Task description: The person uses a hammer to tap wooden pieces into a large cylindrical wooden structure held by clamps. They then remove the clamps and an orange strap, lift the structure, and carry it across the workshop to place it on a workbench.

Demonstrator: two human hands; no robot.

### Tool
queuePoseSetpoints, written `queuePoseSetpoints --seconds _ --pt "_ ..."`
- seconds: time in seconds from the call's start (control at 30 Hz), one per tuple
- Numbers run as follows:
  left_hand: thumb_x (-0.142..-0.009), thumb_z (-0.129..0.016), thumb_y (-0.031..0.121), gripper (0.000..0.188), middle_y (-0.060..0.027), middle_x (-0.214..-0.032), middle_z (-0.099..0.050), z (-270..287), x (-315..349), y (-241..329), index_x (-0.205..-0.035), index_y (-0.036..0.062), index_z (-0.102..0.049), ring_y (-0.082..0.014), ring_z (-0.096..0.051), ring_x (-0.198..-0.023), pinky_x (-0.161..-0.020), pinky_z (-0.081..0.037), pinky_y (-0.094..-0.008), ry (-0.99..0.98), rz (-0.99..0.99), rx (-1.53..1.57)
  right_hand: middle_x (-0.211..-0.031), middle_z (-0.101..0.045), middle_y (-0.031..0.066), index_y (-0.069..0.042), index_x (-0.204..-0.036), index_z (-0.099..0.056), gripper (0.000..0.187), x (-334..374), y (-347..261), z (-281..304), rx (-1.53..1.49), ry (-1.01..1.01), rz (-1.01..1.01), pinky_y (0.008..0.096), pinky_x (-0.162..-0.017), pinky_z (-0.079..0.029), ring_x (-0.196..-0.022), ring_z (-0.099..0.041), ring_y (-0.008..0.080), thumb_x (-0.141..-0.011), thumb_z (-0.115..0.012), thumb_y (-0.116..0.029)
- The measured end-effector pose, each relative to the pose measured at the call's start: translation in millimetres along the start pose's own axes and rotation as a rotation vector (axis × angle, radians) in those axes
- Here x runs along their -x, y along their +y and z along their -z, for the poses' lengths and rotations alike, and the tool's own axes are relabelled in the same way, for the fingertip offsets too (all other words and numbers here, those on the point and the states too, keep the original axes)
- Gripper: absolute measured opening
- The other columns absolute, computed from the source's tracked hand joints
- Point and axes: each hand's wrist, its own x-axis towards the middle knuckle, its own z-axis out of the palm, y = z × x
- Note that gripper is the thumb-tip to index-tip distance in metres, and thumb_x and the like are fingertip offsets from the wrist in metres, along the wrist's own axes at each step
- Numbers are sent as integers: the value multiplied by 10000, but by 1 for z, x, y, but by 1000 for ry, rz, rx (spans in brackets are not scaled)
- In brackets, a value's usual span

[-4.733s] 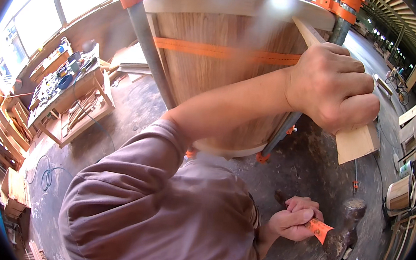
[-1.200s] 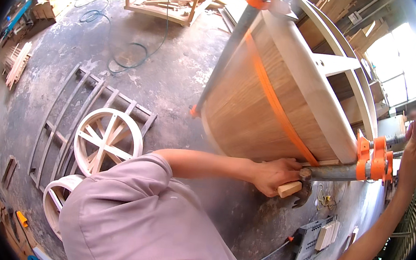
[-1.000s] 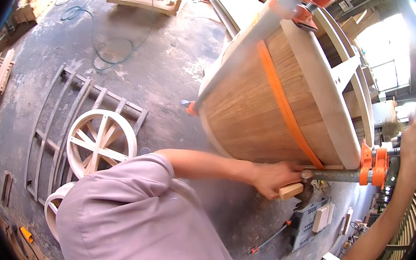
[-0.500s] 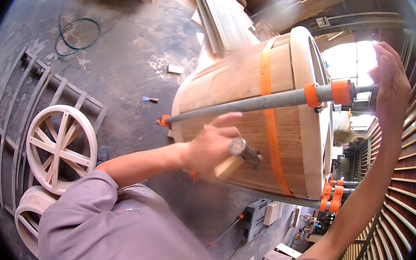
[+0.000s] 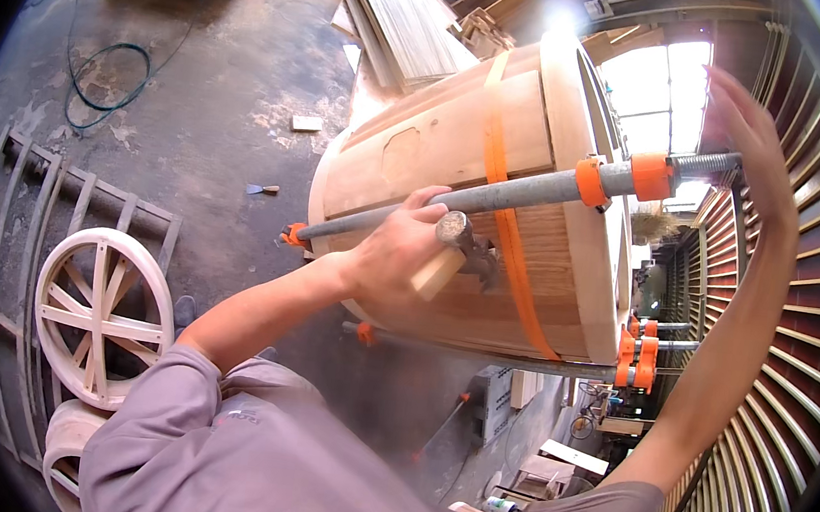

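Note:
A drum-shaped wooden body lies in front of me with an orange strap round it. Along its upper side runs a grey pipe clamp with orange jaws. The fingers of my left hand reach over the pipe. That same hand keeps hold of a hammer, its wooden handle pointing down toward me. At the clamp's threaded end, my right hand has its fingers stretched out and its palm side against the screw's end. Whatever handle is there is hidden by the hand.
More clamps with orange jaws sit at the body's lower right. Spoked wooden wheels lean by a slatted frame on the left. A putty knife and a coiled hose lie on the floor. Stacked boards stand behind; a slatted wall curves at right.
My left hand, with the hammer, has come up to the pipe and its fingers now rest over it. My right hand has tilted at the screw end. The whole view has shifted.

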Motion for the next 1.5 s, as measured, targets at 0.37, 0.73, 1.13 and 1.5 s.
queuePoseSetpoints --seconds 0.37,0.73,1.13,1.5 --pt "-643 -722 188 577 -139 -1069 -589 -4 0 -3 -1153 5 -524 -354 -541 -1056 -1061 -321 -529 18 -19 -28 -678 -598 153 48 -748 -661 586 29 5 -40 696 511 -192 350 -636 -453 -679 -604 220 -1017 -406 -406" --pt "-627 -733 301 585 -135 -995 -563 -12 7 -15 -1102 26 -533 -358 -540 -979 -1027 -326 -542 -81 -2 -83 -720 -536 64 25 -909 -609 425 73 -13 -52 581 520 -122 308 -655 -433 -719 -545 122 -1048 -446 -342" --pt "-750 -711 27 238 -109 -916 -656 0 19 33 -976 16 -637 -270 -627 -822 -698 -503 -363 -12 -131 -223 -909 -623 148 -18 -1089 -602 287 265 -16 -186 -81 893 -135 384 -712 -504 -806 -635 256 -867 -649 -195" --pt "-670 -771 158 327 -93 -843 -556 -102 25 105 -924 74 -583 -320 -541 -774 -768 -435 -447 -90 -122 229 -963 -603 36 -43 -1266 -496 472 334 -89 -444 -432 1025 -565 281 -558 -485 -662 -559 124 -879 -701 -218"
